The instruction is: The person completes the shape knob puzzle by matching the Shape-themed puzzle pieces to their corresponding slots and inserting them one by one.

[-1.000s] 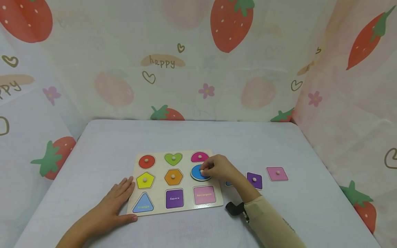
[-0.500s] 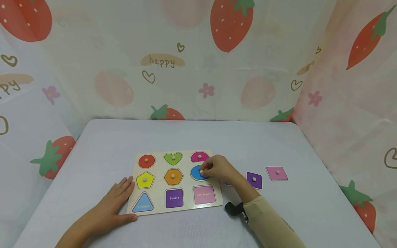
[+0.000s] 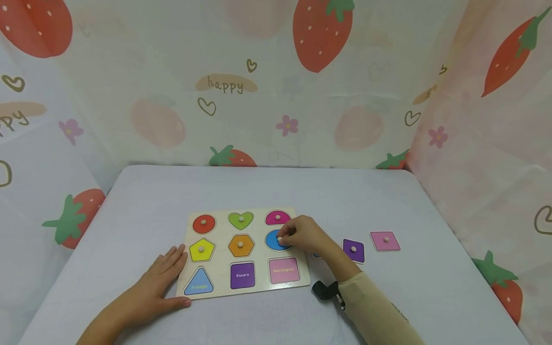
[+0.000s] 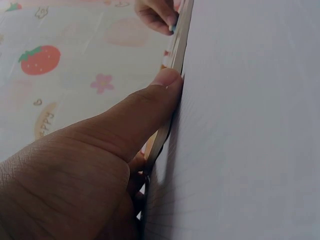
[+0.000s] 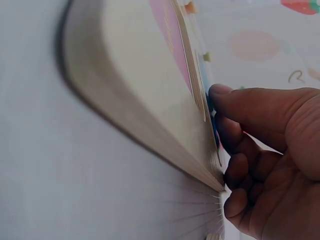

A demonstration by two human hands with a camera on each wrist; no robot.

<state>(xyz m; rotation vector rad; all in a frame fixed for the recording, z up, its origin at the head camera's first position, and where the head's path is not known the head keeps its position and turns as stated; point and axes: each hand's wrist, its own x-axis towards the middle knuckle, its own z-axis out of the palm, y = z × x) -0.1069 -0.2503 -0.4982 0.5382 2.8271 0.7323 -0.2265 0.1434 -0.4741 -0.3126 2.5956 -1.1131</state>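
My right hand (image 3: 305, 233) pinches the small knob of a blue oval puzzle piece (image 3: 273, 241), which lies level in its recess at the right of the middle row. The wooden puzzle board (image 3: 220, 293) lies flat on the table. My left hand (image 3: 157, 285) rests at its left side, fingers extended to the edge and thumb (image 4: 162, 82) against the near corner. Knobbed pieces fill the upper two rows: a red circle (image 3: 209, 225), green heart (image 3: 247, 220), magenta half-circle (image 3: 271, 219), yellow pentagon (image 3: 195, 249) and orange hexagon (image 3: 247, 249).
The bottom row shows bare triangle (image 3: 200, 278), square (image 3: 242, 282) and rectangle (image 3: 283, 277) recesses. To the right lie a purple square piece (image 3: 359, 255) and a pink rectangle piece (image 3: 377, 243). A blue piece (image 3: 317, 255) is mostly hidden behind my right forearm.
The blue oval piece has gone from slightly raised over its recess to level with the board. Both hands stay nearly where they were.
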